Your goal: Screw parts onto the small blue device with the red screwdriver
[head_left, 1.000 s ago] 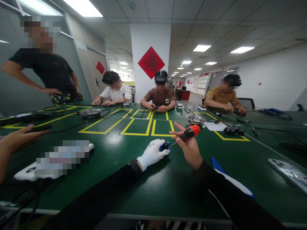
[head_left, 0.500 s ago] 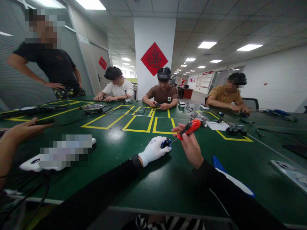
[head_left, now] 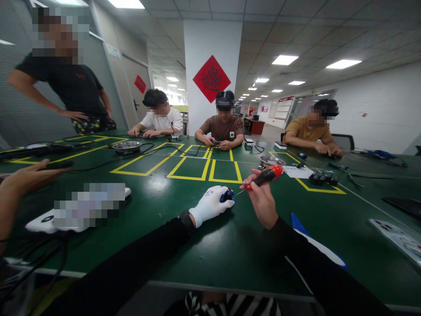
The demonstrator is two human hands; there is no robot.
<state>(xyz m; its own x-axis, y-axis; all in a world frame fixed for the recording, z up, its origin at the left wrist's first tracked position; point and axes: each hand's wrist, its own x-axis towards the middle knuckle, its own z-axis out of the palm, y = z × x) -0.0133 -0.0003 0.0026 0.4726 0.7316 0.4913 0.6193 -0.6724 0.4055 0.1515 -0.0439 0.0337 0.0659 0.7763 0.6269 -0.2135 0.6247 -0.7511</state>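
Observation:
My left hand point(head_left: 210, 203), in a white glove with blue fingertips, is closed around a small black part point(head_left: 227, 195) close to the tabletop. The part's exact kind is too small to make out. In my bare right hand point(head_left: 263, 199) is a screwdriver point(head_left: 267, 176) with a red and black handle, gripped by the fingers. Its thin shaft slants down to the left, and the tip reaches the black part at my gloved fingers. Whether the tip sits in a screw is hidden.
A blue-and-white glove point(head_left: 317, 243) lies right of my forearm on the green table point(head_left: 184, 259). Phones lie at left point(head_left: 42, 223) and right point(head_left: 397, 239). Several black parts point(head_left: 324, 177), metal bowls point(head_left: 126, 147) and cables are farther off. A co-worker's hand point(head_left: 29, 180) reaches in from the left.
The screwdriver handle has tipped lower and swung to the right, with my right fingers turning along with it. My left hand keeps its hold on the black part.

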